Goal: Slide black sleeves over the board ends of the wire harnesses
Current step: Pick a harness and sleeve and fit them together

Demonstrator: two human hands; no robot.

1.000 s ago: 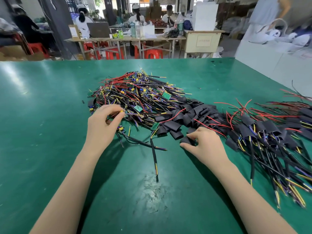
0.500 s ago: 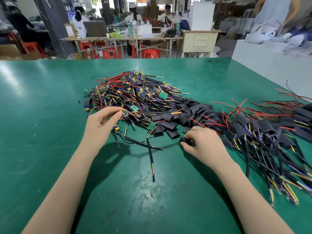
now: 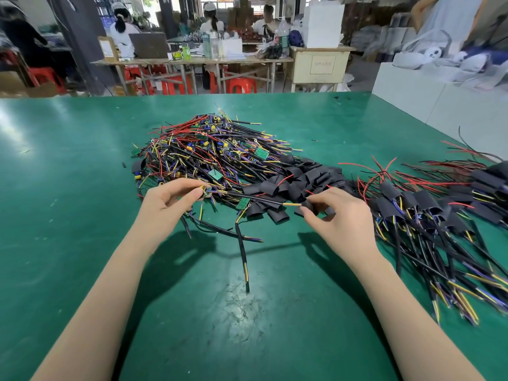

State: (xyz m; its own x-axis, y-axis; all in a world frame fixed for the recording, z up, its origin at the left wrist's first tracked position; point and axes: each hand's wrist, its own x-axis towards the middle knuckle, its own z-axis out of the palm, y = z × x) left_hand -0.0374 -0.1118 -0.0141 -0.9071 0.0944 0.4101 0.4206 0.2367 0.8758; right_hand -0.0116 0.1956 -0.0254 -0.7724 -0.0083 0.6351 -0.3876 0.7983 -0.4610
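Note:
A heap of bare wire harnesses [image 3: 209, 152] with small green boards lies mid-table. Loose black sleeves [image 3: 299, 180] are piled just right of it. My left hand [image 3: 167, 207] pinches the board end of one harness [image 3: 255, 198], whose black cable stretches level to the right. My right hand [image 3: 338, 215] pinches a black sleeve [image 3: 309, 206] right at the yellow wire tips of that cable. Harnesses with sleeves on them [image 3: 428, 213] lie spread at the right.
The green table [image 3: 68, 215] carries two loose harness cables [image 3: 243, 251] in front of the heap. A white counter [image 3: 439, 94] stands beyond the table's right edge. People sit at benches with red stools far behind.
My left hand has drawn one harness out of the heap and lifted it level. My right hand has picked up a sleeve and brought it to the cable's tips.

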